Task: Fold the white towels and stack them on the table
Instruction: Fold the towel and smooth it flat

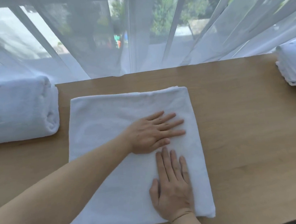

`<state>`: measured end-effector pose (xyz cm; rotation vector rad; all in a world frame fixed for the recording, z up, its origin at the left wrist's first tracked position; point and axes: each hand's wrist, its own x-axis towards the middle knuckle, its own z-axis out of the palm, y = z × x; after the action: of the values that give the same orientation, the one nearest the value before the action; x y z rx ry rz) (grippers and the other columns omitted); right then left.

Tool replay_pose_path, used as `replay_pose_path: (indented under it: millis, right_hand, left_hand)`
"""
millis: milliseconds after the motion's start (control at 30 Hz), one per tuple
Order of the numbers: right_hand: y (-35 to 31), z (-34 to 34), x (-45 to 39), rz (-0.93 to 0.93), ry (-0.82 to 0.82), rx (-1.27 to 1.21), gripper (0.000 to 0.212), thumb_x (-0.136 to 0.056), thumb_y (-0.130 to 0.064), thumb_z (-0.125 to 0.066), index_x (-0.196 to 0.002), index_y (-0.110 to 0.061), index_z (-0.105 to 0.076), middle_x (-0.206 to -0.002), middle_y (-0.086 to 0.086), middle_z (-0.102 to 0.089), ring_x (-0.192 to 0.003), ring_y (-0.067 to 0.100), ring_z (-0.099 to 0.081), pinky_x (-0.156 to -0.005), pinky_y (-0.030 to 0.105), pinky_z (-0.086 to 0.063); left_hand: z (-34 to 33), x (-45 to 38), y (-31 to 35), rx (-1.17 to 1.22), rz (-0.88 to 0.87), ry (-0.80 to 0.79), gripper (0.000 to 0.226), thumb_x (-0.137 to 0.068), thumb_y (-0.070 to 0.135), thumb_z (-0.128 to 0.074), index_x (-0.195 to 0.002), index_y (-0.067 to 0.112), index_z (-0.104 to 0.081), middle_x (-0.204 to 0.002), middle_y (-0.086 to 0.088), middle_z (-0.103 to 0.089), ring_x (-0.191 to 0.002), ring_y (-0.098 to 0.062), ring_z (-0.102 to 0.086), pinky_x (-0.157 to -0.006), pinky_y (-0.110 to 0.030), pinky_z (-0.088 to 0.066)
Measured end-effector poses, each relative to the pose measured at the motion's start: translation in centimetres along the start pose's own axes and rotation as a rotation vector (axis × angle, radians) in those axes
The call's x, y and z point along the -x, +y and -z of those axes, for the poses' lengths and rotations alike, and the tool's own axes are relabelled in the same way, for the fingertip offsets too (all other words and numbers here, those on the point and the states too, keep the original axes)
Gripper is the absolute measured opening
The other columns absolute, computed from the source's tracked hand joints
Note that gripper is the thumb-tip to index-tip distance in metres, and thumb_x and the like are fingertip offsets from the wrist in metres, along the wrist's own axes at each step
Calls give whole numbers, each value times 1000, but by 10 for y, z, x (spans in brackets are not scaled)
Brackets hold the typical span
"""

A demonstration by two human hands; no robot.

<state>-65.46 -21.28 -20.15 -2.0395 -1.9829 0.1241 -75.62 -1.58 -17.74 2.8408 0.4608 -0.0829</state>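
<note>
A white towel (113, 169), folded into a flat rectangle, lies in the middle of the wooden table (245, 138). My left hand (154, 131) lies flat on its right half with straight fingers pointing right. Just below it, my right hand (172, 185) presses flat on the towel with fingers pointing away from me. Neither hand grips the cloth. A thick pile of folded white towels (17, 110) sits at the table's left edge.
Another bundle of white cloth (294, 65) sits at the far right edge of the table. Sheer white curtains (136, 40) hang along the table's back edge in front of a window. Bare wood shows to the right of the towel.
</note>
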Motion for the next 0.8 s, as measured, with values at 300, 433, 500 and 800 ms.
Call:
replay_pose_path:
  millis: [300,433,500,800]
  right_hand:
    - [-9,0,16,49,-18,42,75,-80,-36,-54,-146,-2,-46,-158,17,-38,-147,36,-34,-116,57,-27]
    - [-9,2,17,47,-13,4,73,-81,-33,-52,-147,-3,-46,-158,15,-38,-148,34,-34,-116,56,-28]
    - [-7,2,16,37,-36,-1,71,-83,-32,-50,-148,-4,-44,-159,14,-37,-148,33,-32,-116,56,-28]
    - [-8,0,17,29,17,-14,60,-91,-22,-39,-147,-4,-47,-157,13,-40,-149,30,-32,-119,54,-26]
  left_hand:
    - [2,-42,-49,10,165,28,54,-105,48,-1,-158,40,7,-167,14,8,-154,-15,11,-125,-39,6]
    - [19,-58,-70,44,276,45,59,-104,48,-5,-160,31,1,-168,6,4,-155,-17,6,-125,-37,3]
    - [27,-56,-64,19,295,125,60,-105,42,-9,-161,20,-9,-168,-1,-4,-155,-20,1,-126,-36,3]
    - [-54,94,124,132,808,270,59,-106,36,-22,-159,11,-23,-167,-8,-12,-155,-27,-10,-125,-45,-10]
